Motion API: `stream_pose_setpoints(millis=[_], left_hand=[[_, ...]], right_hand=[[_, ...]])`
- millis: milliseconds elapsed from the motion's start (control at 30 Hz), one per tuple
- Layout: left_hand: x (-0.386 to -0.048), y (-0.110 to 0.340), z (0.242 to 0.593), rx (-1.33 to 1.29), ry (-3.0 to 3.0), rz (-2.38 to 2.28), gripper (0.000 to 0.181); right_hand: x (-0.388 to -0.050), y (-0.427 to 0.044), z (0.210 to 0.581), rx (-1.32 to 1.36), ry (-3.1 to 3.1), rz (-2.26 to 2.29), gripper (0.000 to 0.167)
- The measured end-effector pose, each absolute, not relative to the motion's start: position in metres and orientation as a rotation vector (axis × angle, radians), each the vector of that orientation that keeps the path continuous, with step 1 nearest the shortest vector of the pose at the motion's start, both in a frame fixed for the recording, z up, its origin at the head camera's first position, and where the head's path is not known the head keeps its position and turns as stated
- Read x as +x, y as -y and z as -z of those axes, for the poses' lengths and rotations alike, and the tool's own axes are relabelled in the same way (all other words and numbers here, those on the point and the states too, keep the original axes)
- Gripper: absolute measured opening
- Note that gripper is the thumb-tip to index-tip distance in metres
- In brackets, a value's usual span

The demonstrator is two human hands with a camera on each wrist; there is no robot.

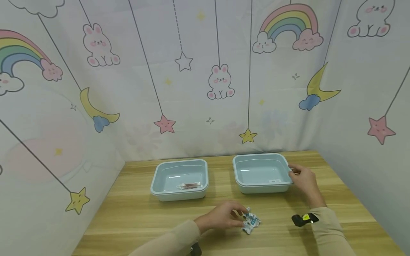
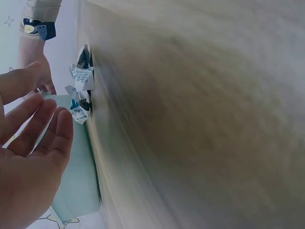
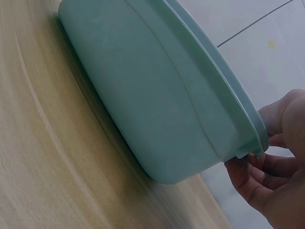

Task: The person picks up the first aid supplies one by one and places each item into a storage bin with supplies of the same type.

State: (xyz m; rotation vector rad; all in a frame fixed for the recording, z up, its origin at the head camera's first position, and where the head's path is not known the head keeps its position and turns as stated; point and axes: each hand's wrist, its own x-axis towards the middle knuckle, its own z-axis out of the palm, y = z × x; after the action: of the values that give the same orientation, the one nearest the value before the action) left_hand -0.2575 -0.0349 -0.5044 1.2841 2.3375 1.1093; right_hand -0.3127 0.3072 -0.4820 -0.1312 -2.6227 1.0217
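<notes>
Fingers of right hand grip rim of pale-blue tray, right of centre; left hand, fingers loosely bent, unladen, just beside crumpled packets, lower centre.

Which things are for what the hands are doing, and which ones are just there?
Probably for the job:
right bin, gripped by the right hand
crumpled packets, right by the left hand

Probably just there, touched by neither hand:
left bin, though it might be used too
thin sticks inside it
patterned wall
</notes>
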Motion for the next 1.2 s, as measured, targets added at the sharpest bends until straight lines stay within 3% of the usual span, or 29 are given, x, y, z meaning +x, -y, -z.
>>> stream_pose_setpoints(millis=[733,1200], left_hand=[[-0.256,0.026,0.510,1.465,-2.465,-0.700,0.034],[-0.254,0.022,0.509,1.422,-2.438,-0.649,0.031]], right_hand=[[-0.313,-0.307,0.481,-0.145,2.630,-1.035,0.038],[-0.312,-0.305,0.480,-0.193,2.655,-1.095,0.041]])
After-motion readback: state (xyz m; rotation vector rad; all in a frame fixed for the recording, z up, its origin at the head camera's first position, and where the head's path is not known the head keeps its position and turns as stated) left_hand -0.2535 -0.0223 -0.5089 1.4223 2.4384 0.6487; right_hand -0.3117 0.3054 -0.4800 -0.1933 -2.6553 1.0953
